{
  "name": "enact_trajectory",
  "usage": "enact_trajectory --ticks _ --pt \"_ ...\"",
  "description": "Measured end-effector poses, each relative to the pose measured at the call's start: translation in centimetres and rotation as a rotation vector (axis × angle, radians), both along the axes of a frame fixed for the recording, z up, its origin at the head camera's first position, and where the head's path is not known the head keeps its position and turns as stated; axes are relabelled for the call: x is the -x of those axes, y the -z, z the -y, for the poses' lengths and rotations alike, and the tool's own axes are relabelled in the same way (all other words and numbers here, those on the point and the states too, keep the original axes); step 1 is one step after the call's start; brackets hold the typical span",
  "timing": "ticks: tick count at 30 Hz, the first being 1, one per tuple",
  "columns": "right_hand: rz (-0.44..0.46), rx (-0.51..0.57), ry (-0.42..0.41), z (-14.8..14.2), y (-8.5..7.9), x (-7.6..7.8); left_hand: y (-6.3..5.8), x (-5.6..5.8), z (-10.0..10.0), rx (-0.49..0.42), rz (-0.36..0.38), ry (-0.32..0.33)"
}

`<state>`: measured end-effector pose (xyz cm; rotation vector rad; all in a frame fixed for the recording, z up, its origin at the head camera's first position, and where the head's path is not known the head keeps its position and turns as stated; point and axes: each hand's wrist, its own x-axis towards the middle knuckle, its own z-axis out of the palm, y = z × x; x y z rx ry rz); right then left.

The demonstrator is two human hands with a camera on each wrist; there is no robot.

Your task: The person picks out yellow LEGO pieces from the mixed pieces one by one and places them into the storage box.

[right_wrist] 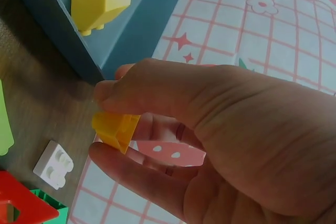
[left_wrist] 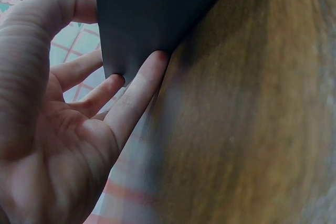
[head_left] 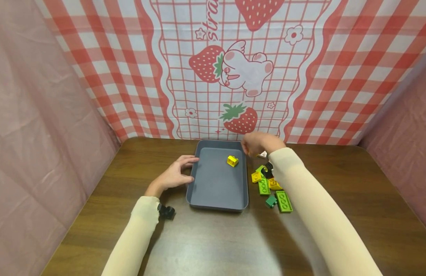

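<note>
A grey tray (head_left: 218, 188) has a yellow toy brick (head_left: 232, 161) lying inside it, toward the right side. At the tray's left wall is my left hand (head_left: 175, 172), its spread fingers and thumb touching the rim and side. The left wrist view shows fingertips (left_wrist: 156, 59) against the dark tray wall. My right hand (head_left: 257, 142) is at the tray's far right corner. Between its thumb and fingers it pinches an orange-yellow toy brick (right_wrist: 115, 128), beside the tray's outer wall.
Right of the tray lie loose toy bricks: a light green brick (head_left: 284, 201), a dark green brick (head_left: 271, 201), several yellow and green ones, a white brick (right_wrist: 54, 164) and a red brick (right_wrist: 26, 203). A checked strawberry cloth (head_left: 233, 23) hangs behind the wooden table (head_left: 206, 245).
</note>
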<state>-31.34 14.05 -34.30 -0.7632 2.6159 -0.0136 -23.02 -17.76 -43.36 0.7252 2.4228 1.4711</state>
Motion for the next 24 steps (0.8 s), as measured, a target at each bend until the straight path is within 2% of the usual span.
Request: enact_trajectory --ticks 14,19,23,24 --pt "-0.017 -0.044 -0.009 1.2 0.6 -0.7 0.1 0.1 0.1 0.000 0.001 0.002" --pt "0.008 -0.006 0.026 1.4 0.7 -1.4 0.1 0.1 0.1 0.008 -0.007 -0.002" --pt "0.039 0.030 0.020 1.7 0.8 -1.7 0.2 0.1 0.0 0.010 -0.007 0.000" --pt "0.045 0.031 0.013 1.8 0.8 -1.7 0.7 0.4 0.1 0.009 -0.006 -0.001"
